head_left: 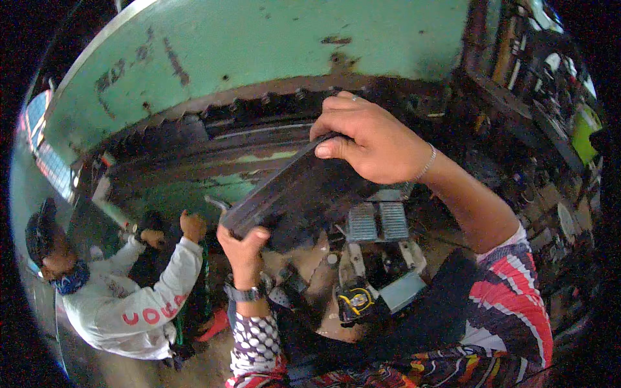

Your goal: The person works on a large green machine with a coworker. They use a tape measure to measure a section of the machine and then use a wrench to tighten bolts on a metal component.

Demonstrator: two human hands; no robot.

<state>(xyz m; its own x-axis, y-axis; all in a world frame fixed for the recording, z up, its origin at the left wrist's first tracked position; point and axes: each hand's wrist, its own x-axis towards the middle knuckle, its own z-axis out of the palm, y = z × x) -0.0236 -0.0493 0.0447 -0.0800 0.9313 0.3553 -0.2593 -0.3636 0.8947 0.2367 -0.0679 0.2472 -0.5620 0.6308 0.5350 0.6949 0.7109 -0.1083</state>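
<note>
1. The left hand (244, 249) gripped the lower end of a dark rubber mat (291, 194).
2. The right hand (369, 139) clasped its upper edge, holding it up beside the green machine (259, 58).
3. Lifting seemed underway; shifting it next would need both grips firm.

The dark rubber mat (304, 194) is a flat, thick, near-black slab with a ribbed edge. It is held up in the air, tilted, its upper end high to the right and its lower end down to the left.
</note>
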